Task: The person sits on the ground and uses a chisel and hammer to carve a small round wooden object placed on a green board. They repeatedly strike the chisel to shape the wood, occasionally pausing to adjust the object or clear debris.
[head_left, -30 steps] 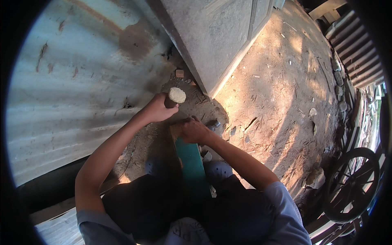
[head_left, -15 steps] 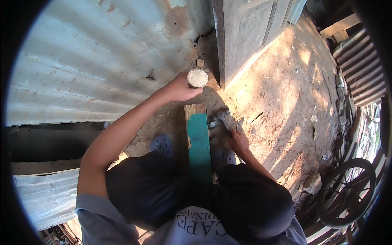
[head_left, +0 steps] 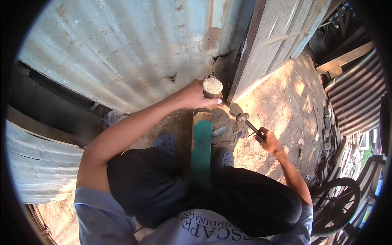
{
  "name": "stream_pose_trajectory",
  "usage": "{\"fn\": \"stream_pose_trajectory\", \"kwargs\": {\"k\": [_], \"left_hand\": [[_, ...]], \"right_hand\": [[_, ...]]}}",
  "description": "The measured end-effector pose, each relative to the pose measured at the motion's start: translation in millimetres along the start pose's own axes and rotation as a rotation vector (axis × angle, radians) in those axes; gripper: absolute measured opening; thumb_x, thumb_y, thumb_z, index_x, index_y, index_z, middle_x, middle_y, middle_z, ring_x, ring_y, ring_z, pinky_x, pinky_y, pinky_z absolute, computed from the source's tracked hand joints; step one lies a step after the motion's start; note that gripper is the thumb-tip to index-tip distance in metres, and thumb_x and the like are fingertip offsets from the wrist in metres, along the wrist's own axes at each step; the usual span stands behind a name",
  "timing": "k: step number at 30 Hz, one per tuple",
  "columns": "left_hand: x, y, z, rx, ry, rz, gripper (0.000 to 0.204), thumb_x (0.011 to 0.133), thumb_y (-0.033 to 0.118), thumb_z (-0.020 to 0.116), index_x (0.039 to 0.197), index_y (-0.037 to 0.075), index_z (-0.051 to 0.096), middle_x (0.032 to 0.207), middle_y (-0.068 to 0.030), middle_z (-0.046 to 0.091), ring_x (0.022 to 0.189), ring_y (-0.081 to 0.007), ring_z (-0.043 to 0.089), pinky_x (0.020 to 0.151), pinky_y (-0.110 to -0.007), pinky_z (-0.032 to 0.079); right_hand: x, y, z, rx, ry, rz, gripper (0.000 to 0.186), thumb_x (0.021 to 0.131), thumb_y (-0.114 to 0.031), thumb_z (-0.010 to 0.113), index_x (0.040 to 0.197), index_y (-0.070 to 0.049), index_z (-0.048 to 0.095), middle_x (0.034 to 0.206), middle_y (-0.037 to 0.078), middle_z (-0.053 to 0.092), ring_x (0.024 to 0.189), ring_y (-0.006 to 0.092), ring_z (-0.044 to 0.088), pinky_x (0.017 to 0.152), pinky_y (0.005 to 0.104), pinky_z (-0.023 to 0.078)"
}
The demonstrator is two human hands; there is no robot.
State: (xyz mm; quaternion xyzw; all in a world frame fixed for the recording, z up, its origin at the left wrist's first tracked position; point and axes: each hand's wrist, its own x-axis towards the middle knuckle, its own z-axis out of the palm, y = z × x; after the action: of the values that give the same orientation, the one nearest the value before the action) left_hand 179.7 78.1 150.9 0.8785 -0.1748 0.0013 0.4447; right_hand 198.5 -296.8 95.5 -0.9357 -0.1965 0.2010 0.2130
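Note:
My left hand, at the end of an outstretched arm, is wrapped round a thick wooden handle with a pale, frayed round top. Whatever lies at the handle's lower end is mostly hidden. Just below that hand is the bare-wood end of a green-painted board, which runs back between my legs. To the right, my right hand grips a hammer by its shaft. The hammer's head is raised off the ground, to the right of the board and apart from the wooden handle.
A corrugated metal wall rises at the far left. A wooden door stands ahead, right of my left hand. Clogs flank the board. On the dirt ground lies a flat grey piece. A spoked wheel is at the right.
My right hand has lifted the hammer and swung it outward to the right. The whole view has shifted; my left hand still grips the wooden handle near the board's end.

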Motion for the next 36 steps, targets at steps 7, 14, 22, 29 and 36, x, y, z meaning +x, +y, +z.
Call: {"fn": "stream_pose_trajectory", "kwargs": {"k": [7,14,22,29,36], "left_hand": [[-30,12,-41,0.069,0.066,-0.023,0.032,0.084,0.033,0.067,0.077,0.003,0.063,0.074,-0.0076,0.062,0.073,-0.0196,0.06,0.069,-0.034,0.048],[-43,30,-40,-0.132,0.088,-0.145,0.035,0.078,0.032,0.073,0.088,0.001,0.059,0.078,-0.0104,0.062,0.075,-0.0214,0.06,0.07,-0.035,0.048],[-52,13,9,-0.137,-0.044,-0.242,0.032,0.077,0.032,0.074,0.085,0.004,0.062,0.083,-0.0117,0.062,0.077,-0.0243,0.061,0.072,-0.036,0.047],[-60,-11,45,-0.118,-0.165,-0.018,0.023,0.081,0.027,0.071,0.088,0.007,0.064,0.091,-0.0074,0.061,0.083,-0.027,0.061,0.072,-0.035,0.048],[-63,-21,52,0.03,-0.289,0.168,0.024,0.082,0.028,0.068,0.091,0.006,0.062,0.099,-0.0056,0.06,0.09,-0.0237,0.062,0.072,-0.034,0.053]], "right_hand": [[-21,-82,-105,-0.097,0.126,-0.061,0.02,0.088,-0.019,0.06,0.093,0.0,0.058,0.065,0.021,0.056,0.06,0.0303,0.057,0.06,0.0408,0.045],[9,-120,-70,0.095,0.114,0.028,0.025,0.089,-0.021,0.059,0.095,0.003,0.06,0.071,0.02,0.06,0.07,0.0259,0.059,0.068,0.0373,0.045],[31,-130,-43,0.414,-0.001,-0.121,0.014,0.091,-0.011,0.056,0.095,0.001,0.061,0.084,0.013,0.063,0.084,0.017,0.06,0.076,0.0306,0.045],[34,-94,-17,0.406,0.089,-0.044,0.023,0.089,-0.019,0.062,0.084,0.002,0.054,0.063,0.008,0.045,0.061,0.0157,0.042,0.058,0.0331,0.038],[30,-60,12,0.541,0.101,-0.094,0.032,0.096,-0.022,0.054,0.071,-0.003,0.046,0.06,-0.004,0.038,0.053,0.0038,0.033,0.047,0.0237,0.026]]}}
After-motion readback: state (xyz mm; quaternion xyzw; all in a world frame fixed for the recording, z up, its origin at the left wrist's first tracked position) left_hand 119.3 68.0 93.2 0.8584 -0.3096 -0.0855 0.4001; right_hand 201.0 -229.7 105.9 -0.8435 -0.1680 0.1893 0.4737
